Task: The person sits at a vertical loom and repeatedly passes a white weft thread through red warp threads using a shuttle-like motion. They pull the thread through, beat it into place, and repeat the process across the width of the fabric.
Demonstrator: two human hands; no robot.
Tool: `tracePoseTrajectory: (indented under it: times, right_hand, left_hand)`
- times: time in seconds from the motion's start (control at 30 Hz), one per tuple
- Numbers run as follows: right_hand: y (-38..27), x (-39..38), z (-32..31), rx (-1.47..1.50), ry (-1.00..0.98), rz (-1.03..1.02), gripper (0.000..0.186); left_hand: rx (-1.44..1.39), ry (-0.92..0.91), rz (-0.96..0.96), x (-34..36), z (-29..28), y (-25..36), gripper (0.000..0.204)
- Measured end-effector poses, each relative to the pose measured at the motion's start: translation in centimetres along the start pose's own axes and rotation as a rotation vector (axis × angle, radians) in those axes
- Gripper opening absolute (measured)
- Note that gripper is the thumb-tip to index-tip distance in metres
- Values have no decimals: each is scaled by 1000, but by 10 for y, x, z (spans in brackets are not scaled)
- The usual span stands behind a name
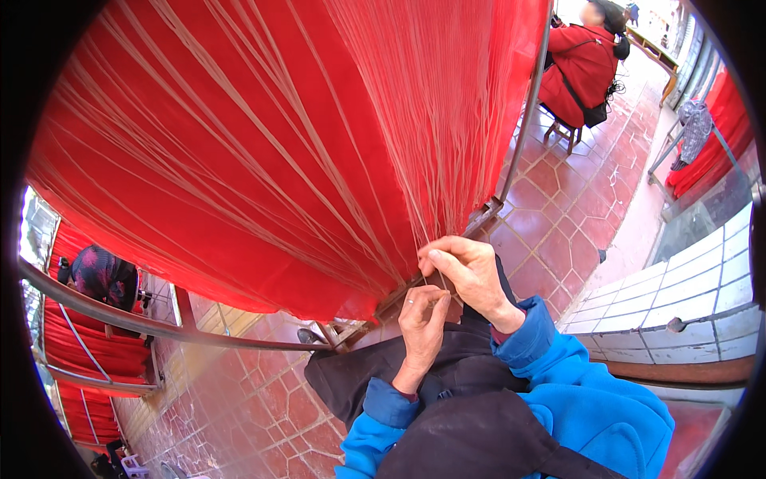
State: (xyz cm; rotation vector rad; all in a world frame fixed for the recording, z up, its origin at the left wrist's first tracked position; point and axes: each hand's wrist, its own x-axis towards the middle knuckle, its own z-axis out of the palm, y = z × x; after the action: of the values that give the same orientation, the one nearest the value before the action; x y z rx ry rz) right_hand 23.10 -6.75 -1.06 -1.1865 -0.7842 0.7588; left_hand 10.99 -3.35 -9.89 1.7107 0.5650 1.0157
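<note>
A broad sheet of red cloth [263,239] stretches in front of me, with many pale threads [423,120] running over it and gathering toward its near edge. Close to that edge, my right hand [472,275] is closed in a pinch on fine threads. Just below and to its left, my left hand [421,323] also pinches, a ring on one finger. A short length of thread spans the small gap between the two hands. The exact fingertip contact is too small to make out.
A curved metal frame [239,342] borders the cloth. At upper right a person in a red jacket [576,68] sits on a wooden stool [565,132]; another person [100,275] is at far left beside red cloth. A white-tiled ledge [678,295] runs along my right.
</note>
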Motion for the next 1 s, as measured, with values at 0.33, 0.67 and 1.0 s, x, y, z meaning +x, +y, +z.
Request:
tracePoseTrajectory:
  times: [0.33,0.67,1.0]
  right_hand:
    - [-44,-37,-7,34,-353,-341,8]
    - [-33,-45,11,23,-472,-175,12]
    - [-14,-39,16,145,-384,-214,19]
  left_hand:
    - [-284,72,-85,34,-27,50,19]
    - [-575,-168,123,62,-48,162,42]
    - [-260,-94,645,40,-59,202,27]
